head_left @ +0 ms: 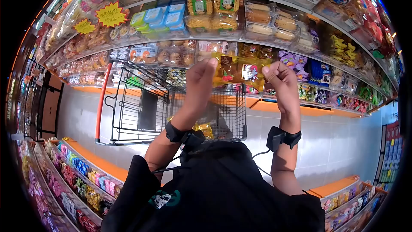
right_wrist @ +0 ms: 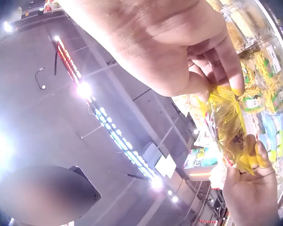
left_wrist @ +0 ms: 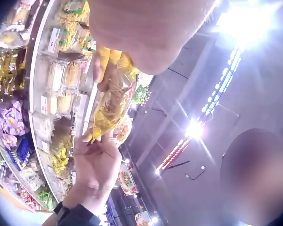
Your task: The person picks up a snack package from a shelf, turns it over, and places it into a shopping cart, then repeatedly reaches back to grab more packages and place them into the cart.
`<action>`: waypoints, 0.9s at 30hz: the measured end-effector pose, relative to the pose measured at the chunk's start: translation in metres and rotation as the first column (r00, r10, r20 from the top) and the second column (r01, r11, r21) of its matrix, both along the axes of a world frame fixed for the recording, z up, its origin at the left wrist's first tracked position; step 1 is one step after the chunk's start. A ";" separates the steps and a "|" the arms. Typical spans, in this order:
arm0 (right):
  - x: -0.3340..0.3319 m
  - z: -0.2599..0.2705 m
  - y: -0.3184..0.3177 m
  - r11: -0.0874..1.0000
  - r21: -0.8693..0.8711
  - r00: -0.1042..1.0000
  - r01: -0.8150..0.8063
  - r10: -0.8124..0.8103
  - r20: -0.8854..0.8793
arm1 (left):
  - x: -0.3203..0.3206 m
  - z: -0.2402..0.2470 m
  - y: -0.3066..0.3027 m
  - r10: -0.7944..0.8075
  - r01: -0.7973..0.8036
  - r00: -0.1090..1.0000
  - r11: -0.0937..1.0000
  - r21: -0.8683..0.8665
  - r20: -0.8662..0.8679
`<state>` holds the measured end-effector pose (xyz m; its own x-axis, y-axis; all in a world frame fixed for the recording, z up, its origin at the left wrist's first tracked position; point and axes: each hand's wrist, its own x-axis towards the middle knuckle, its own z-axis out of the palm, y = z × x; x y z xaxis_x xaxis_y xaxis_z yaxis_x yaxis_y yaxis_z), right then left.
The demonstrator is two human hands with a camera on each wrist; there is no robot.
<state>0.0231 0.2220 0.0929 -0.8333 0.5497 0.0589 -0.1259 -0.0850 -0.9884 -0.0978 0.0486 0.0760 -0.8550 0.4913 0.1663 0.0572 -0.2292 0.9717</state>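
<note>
- Head: left hand [head_left: 199, 88] and right hand [head_left: 284, 87] pinched opposite ends of a yellow packet [head_left: 231, 71], near the cart [head_left: 103, 103], before the far shelves [head_left: 214, 39]; seemingly inspecting.
- Left wrist: fingertips sat narrow on it.
- Right wrist: likewise; the next move called for steady pinching.

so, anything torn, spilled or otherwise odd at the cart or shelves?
Nothing stands out: no visible tear in the yellow packet pinched between left hand and right hand, no visible spill around the shopping cart.

Glossy yellow plastic packet [head_left: 238, 71] — crinkled, see-through.
</note>
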 end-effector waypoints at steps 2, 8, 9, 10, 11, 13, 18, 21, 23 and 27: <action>-0.005 -0.003 0.001 1.000 0.008 1.000 -0.012 0.012 -0.005 | -0.002 -0.001 -0.001 0.034 -0.035 0.996 0.999 -0.014 -0.085; -0.015 -0.010 0.008 0.996 0.062 0.997 -0.070 0.071 -0.002 | -0.015 0.008 -0.002 -0.275 0.241 0.923 0.958 0.153 0.269; -0.015 -0.010 0.009 0.998 0.044 0.998 -0.055 0.055 -0.006 | -0.013 0.013 0.001 -0.298 0.284 0.911 0.954 0.091 0.286; -0.015 -0.012 0.010 0.999 0.027 0.999 -0.040 0.041 -0.008 | -0.009 0.018 0.005 -0.319 0.325 0.897 0.945 0.031 0.306; -0.015 -0.013 0.010 1.000 0.010 1.000 -0.027 0.027 -0.008 | -0.007 0.019 0.009 -0.336 0.365 0.883 0.930 -0.029 0.328; -0.011 -0.012 0.011 1.000 0.009 1.000 0.000 0.000 -0.006 | -0.001 0.016 0.012 -0.351 0.371 0.909 0.927 -0.052 0.225; 0.001 -0.017 0.019 0.998 -0.066 1.000 0.014 -0.013 0.009 | -0.006 0.011 0.015 -0.378 0.390 0.902 0.921 -0.017 0.211; 0.007 -0.009 0.018 0.996 -0.084 0.999 0.031 -0.029 0.019 | -0.006 0.006 0.018 -0.348 0.353 0.918 0.936 0.007 0.193; 0.009 -0.004 0.012 0.997 -0.044 0.997 0.061 -0.059 0.054 | -0.004 0.007 0.019 -0.369 0.375 0.901 0.927 0.020 0.230; 0.005 -0.011 0.008 0.996 0.083 0.997 -0.031 0.037 -0.065 | 0.000 0.004 0.022 -0.459 0.475 0.850 0.880 -0.001 0.257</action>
